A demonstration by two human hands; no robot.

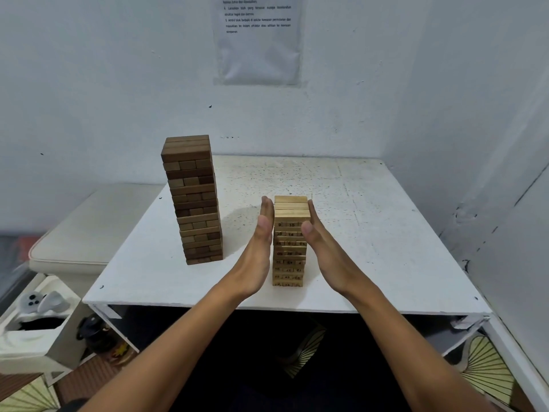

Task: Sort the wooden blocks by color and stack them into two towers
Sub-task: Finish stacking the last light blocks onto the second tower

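Observation:
Two block towers stand on the white table [371, 233]. The dark brown tower [193, 200] rises tall at the left. The light, numbered tower [289, 251] is shorter and stands near the front middle. My left hand [260, 245] lies flat with straight fingers against the light tower's left side. My right hand [322, 248] lies flat with straight fingers against its right side, thumb over the front face. Neither hand holds a block.
White walls close in behind and on the right, with a printed sheet [258, 40] taped above. A cushioned stool [89, 230] sits left of the table, and below it a white box with a game controller [38, 301].

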